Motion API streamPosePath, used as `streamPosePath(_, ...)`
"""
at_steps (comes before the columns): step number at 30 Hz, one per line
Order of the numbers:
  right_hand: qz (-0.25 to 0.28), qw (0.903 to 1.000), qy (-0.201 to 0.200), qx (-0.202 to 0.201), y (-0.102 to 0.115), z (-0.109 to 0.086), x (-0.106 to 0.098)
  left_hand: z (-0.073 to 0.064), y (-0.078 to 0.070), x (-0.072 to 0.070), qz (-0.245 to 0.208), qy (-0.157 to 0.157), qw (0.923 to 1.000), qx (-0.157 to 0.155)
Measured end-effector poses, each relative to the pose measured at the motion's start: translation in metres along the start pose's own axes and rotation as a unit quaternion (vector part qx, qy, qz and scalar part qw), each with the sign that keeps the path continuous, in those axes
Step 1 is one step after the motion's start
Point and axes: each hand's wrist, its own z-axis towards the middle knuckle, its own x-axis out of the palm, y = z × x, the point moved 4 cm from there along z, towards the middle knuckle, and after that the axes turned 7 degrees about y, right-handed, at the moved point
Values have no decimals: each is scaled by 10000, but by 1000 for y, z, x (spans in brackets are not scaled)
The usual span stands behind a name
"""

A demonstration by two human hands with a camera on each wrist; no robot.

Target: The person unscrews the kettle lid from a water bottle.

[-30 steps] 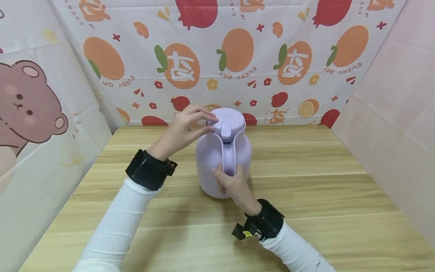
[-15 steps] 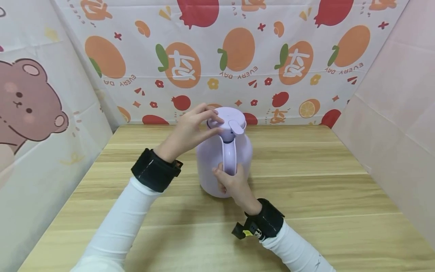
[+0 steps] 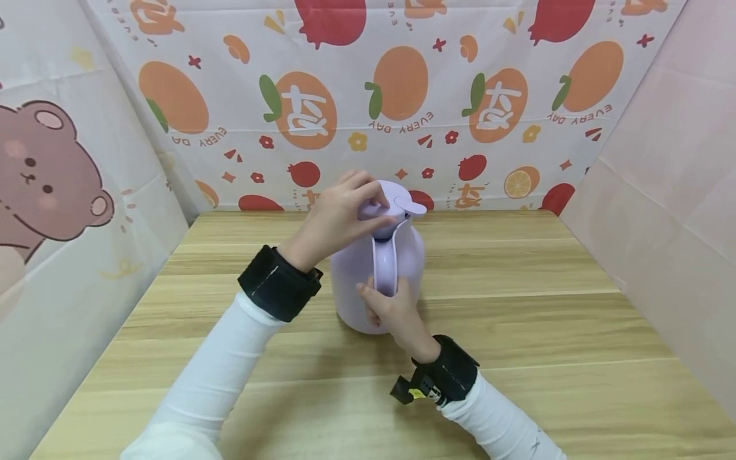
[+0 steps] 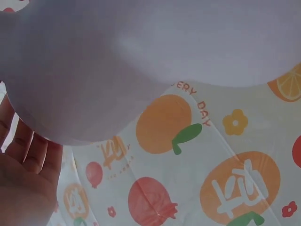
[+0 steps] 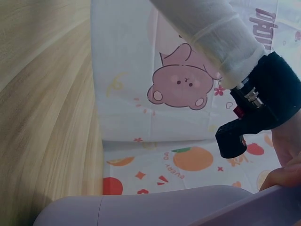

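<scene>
A lavender vacuum jug (image 3: 352, 281) stands upright on the table in the head view. My left hand (image 3: 342, 214) grips its round lid (image 3: 395, 190) from the left, thumb at the near side and fingers bent over the far side. The lid's thumb tab (image 3: 411, 205) points right, out of line with the handle (image 3: 385, 268) below it. Low on that handle, my right hand (image 3: 395, 313) holds on, with its thumb to the left. The left wrist view has the jug's underside of the lid area and body (image 4: 94, 75) filling the top, with fingers (image 4: 34, 155) beside it.
The wood-grain table (image 3: 535, 332) runs back to a fruit-print cloth wall (image 3: 448, 96). Side cloths stand at left, with a bear print (image 3: 52, 172), and at right. Black wristbands (image 3: 278, 283) with small cameras sit on both wrists.
My left hand has turned the lid counterclockwise, moving rightward with it. The thumb tab has swung from above the handle to the right. My right hand has stayed on the handle.
</scene>
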Motion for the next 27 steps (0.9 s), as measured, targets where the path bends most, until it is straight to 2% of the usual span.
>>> streamPosePath(6,29,10000,-48,60,0,0,0,4,-2,3,288,173,9994,-100)
streamPosePath(9,23,9999,-58,92,-1,0,-1,6,-3,2,484,468,9975,-217)
streamPosePath(11,-5,10000,-31,90,-1,0,-1,8,-4,1,667,780,9943,-284)
streamPosePath(13,-2,9999,-11,107,-1,0,-1,12,-4,1,800,1243,9883,-371)
streamPosePath(15,9,9999,5,106,-2,0,-1,15,-4,3,917,1805,9781,-478)
streamPosePath(18,24,10000,-7,96,-2,0,-1,21,-2,8,1032,2629,9567,-700)
streamPosePath(20,23,9999,-42,105,-1,0,-1,24,1,12,1107,3006,9434,-863)
streamPosePath(23,41,9998,-86,150,-1,0,-1,28,5,17,1138,3220,9339,-1052)
streamPosePath(27,101,9998,-88,163,0,0,-1,33,8,21,1139,3152,9345,-1196)
